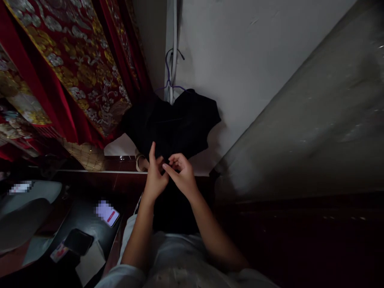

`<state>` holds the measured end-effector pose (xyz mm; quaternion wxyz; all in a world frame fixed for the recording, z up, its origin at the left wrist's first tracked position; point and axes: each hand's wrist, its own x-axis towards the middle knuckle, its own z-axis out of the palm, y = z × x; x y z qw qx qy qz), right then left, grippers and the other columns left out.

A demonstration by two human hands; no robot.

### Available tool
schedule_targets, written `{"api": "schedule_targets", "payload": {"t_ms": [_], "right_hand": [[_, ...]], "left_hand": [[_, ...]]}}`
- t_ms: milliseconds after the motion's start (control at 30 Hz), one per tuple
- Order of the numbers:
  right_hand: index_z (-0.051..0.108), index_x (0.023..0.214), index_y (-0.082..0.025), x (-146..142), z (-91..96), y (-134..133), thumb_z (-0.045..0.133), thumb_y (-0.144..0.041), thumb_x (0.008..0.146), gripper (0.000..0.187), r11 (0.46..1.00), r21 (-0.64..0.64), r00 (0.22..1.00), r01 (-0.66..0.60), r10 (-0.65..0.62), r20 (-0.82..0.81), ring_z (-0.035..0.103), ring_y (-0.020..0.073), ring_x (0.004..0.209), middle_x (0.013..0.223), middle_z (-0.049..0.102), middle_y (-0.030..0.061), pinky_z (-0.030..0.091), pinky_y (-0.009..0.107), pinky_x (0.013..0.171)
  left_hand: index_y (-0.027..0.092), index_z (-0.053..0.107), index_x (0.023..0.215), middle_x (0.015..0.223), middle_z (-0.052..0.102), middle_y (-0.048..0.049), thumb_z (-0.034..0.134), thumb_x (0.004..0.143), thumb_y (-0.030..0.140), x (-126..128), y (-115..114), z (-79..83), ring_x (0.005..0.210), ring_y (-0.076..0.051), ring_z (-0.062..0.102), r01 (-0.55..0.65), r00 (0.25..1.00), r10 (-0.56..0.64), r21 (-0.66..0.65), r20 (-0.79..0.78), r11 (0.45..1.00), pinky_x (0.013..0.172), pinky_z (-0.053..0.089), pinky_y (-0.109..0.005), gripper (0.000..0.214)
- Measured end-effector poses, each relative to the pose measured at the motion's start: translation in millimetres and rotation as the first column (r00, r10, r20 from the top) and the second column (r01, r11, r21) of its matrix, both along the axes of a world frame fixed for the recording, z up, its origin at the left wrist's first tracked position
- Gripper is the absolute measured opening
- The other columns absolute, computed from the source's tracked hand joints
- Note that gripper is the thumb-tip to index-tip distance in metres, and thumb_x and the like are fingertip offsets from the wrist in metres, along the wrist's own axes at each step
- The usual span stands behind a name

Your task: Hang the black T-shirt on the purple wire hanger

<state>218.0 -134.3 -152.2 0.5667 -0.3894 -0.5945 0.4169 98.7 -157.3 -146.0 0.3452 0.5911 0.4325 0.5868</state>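
Observation:
A black garment [168, 124] hangs on a thin purple hanger [168, 80] by the wall. Both hands are close together at its lower edge. My left hand [156, 176] points its index finger upward while the other fingers bend in toward the thumb. My right hand [182, 171] has its fingers curled, and its thumb reaches across to the left fingers. Dark cloth lies behind the fingertips; whatever is pinched between them is too dark and small to make out.
Red embroidered curtains [87, 72] hang at left. Below them a dark table [81, 212] bears a lit phone [109, 216], a black phone-like object [78, 242] and a pale sheet [91, 262]. A grey chair [24, 224] stands far left. A large grey sheet-like surface [315, 120] slants along the right.

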Motion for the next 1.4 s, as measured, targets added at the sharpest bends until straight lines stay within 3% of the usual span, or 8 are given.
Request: {"api": "schedule_targets", "payload": {"t_ms": [233,433,633,733,933,1167,1300,1400], "right_hand": [[0.059,0.088,-0.021,27.7,-9.1,12.1,0.077,-0.042,0.076,0.031,0.984,-0.167,0.997,0.063,-0.055,0.052,0.058,0.0160,0.071,0.079,0.059,0.0014,0.050,0.029,0.065],[0.060,0.082,-0.022,32.5,-7.7,6.5,0.070,-0.051,0.084,0.031,0.955,-0.272,0.982,-0.117,0.152,0.114,0.053,0.0137,0.056,0.067,0.058,-0.0008,0.046,0.026,0.050],[0.060,0.097,-0.022,27.4,-13.4,8.5,0.064,-0.055,0.090,0.034,0.966,-0.243,0.989,-0.094,0.119,0.092,0.058,0.0152,0.065,0.074,0.061,-0.0003,0.047,0.026,0.055],[0.059,0.088,-0.022,28.8,-12.8,9.3,0.063,-0.054,0.091,0.033,0.973,-0.208,0.983,-0.103,0.131,0.127,0.058,0.0149,0.063,0.071,0.060,0.0000,0.045,0.026,0.056],[0.057,0.076,-0.020,32.7,-14.8,9.4,0.066,-0.054,0.091,0.037,0.978,-0.199,0.985,-0.068,0.098,0.142,0.054,0.0126,0.055,0.060,0.058,-0.0007,0.040,0.026,0.055],[0.067,0.083,-0.017,11.8,-17.5,7.5,0.069,-0.058,0.078,0.041,0.867,-0.437,0.970,-0.241,0.229,-0.082,0.045,0.0090,0.039,0.054,0.063,0.0004,0.028,0.022,0.039],[0.069,0.075,-0.016,5.9,0.5,25.8,0.076,-0.053,0.067,0.038,0.837,-0.485,0.961,-0.254,0.159,-0.228,0.041,0.0063,0.039,0.051,0.059,-0.0009,0.022,0.021,0.037],[0.068,0.070,-0.016,7.2,37.9,61.4,0.078,-0.046,0.065,0.032,0.886,-0.404,0.953,-0.228,0.117,-0.281,0.040,0.0056,0.039,0.050,0.056,-0.0019,0.021,0.021,0.037]], "left_hand": [[0.029,0.007,0.168,0.108,0.072,-0.0085,0.067,0.090,0.013,18.9,5.6,-12.4,0.100,-0.017,0.075,0.022,0.996,-0.013,-0.104,0.087,0.994,0.094,0.062,-0.031,0.100],[0.027,0.026,0.163,0.084,0.069,0.0023,0.065,0.084,0.008,14.6,8.0,-16.3,0.077,-0.012,0.071,-0.135,0.988,0.142,-0.111,0.058,0.985,0.077,0.060,-0.023,0.090],[0.015,0.072,0.109,0.093,0.071,-0.0068,0.071,0.085,0.018,11.4,10.6,-19.3,0.087,-0.017,0.071,-0.227,0.970,0.218,-0.080,-0.108,0.971,0.075,0.059,-0.024,0.024],[0.015,0.073,0.094,0.089,0.068,-0.0063,0.069,0.089,0.022,11.2,8.0,-18.9,0.085,-0.017,0.069,-0.200,0.969,0.193,-0.030,-0.155,0.979,0.071,0.057,-0.023,0.009],[0.017,0.072,0.101,0.095,0.068,-0.0066,0.060,0.087,0.008,2.3,9.7,-24.0,0.092,-0.018,0.069,-0.102,0.979,0.101,0.001,-0.176,0.995,0.080,0.057,-0.026,0.021],[0.017,0.067,0.094,0.088,0.069,-0.0041,0.057,0.079,0.003,-7.6,17.5,-33.1,0.086,-0.017,0.069,-0.202,0.962,0.194,-0.019,-0.194,0.979,0.078,0.053,-0.025,0.022],[0.017,0.067,0.095,0.089,0.070,-0.0035,0.058,0.080,0.006,-10.2,24.5,-38.3,0.086,-0.017,0.069,-0.201,0.968,0.193,-0.033,-0.162,0.979,0.078,0.052,-0.025,0.020],[0.016,0.068,0.096,0.087,0.069,-0.0027,0.058,0.078,0.003,-8.9,33.1,-46.3,0.082,-0.015,0.067,-0.201,0.968,0.187,-0.070,-0.166,0.977,0.075,0.051,-0.023,0.025]]}}
